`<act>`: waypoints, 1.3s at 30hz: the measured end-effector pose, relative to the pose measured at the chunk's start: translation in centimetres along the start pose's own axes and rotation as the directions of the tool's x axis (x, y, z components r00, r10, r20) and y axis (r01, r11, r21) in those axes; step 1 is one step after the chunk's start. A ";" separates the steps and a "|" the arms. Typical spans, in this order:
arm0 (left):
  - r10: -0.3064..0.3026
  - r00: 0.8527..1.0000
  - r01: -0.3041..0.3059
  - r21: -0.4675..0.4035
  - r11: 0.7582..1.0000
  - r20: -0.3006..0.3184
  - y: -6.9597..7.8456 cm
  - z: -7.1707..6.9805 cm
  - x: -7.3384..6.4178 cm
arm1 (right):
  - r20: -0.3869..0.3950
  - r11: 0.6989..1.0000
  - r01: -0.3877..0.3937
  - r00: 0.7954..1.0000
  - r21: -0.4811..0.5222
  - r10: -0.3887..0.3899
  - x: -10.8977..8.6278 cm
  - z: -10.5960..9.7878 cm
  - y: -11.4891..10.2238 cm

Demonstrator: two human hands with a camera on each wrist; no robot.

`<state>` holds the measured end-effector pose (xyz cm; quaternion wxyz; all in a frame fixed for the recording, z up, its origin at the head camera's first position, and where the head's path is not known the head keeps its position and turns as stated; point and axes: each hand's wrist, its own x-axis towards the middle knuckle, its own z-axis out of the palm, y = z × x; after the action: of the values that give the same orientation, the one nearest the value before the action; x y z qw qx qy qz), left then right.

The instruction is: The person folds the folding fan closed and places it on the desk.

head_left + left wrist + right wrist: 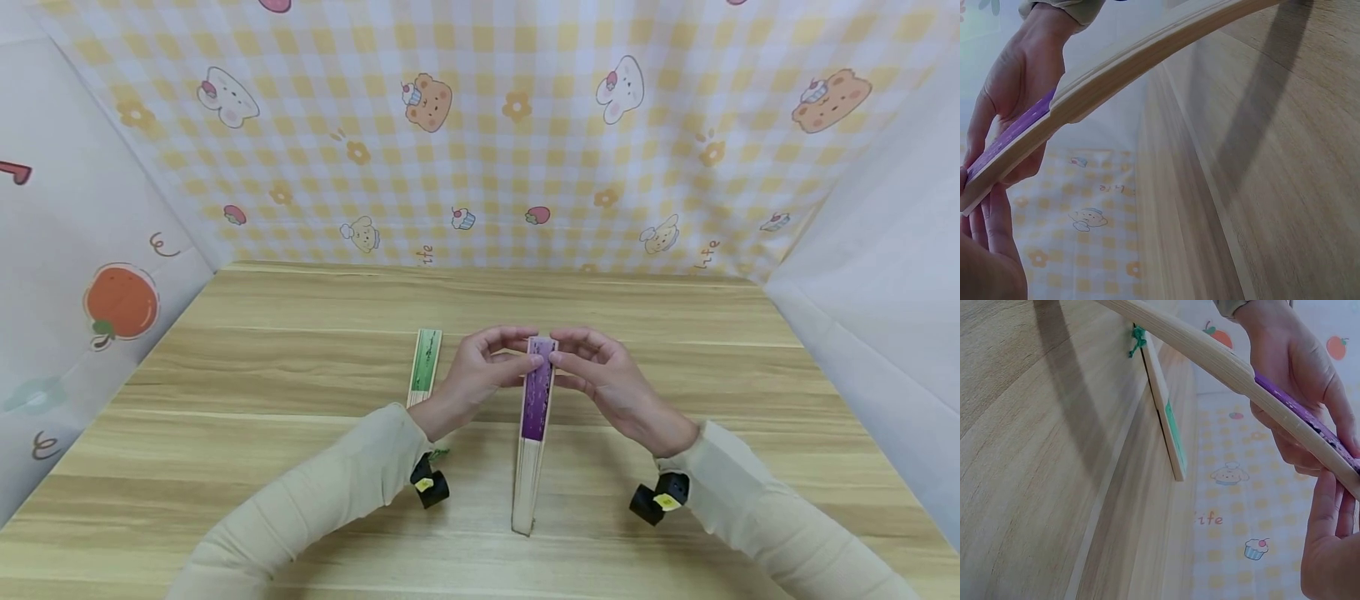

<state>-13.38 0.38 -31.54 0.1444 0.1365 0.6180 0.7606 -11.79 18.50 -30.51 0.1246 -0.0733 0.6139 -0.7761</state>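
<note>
A folded hand fan with a purple cover and pale wooden ribs [534,400] stands tilted between both hands in the head view. Its purple end is raised off the table, as the left wrist view shows with the ribs [1129,72] arching above the wood. My left hand [476,375] pinches the purple end from the left, thumb on top and fingers beneath. From the other side my right hand [618,387] pinches the same end in the same way. Left of them lies a second folded fan, green [427,360], partly hidden by the left wrist.
The wooden table [247,467] spreads around the hands. A yellow checked cloth [487,167] hangs behind it, with white cloths on both sides. A green tassel [1139,339] hangs at the near end of the green fan.
</note>
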 end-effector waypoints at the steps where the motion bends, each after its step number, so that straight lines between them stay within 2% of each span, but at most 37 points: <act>1: 0.000 1.000 0.000 0.003 1.000 -0.003 0.0 0.0 0.0 | -0.001 1.000 0.002 1.000 -0.009 -0.002 0.0 0.0 0.0; 11: -0.003 1.000 0.002 -0.020 1.000 -0.024 -0.2 0.0 0.0 | -0.018 1.000 0.006 1.000 -0.030 -0.006 0.1 0.2 0.2; 24: 0.020 1.000 -0.020 -0.010 1.000 -0.004 -0.2 -0.2 0.0 | -0.017 0.999 0.010 1.000 -0.036 -0.011 0.3 0.1 0.3; 39: 0.011 0.998 -0.009 0.036 0.999 -0.057 0.0 -0.4 0.0 | -0.016 0.999 0.000 1.000 -0.040 0.000 0.4 0.2 0.4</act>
<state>-13.50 0.05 -31.66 0.1203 0.1203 0.6347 0.7538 -12.04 18.13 -30.90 0.1181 -0.0694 0.6304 -0.7641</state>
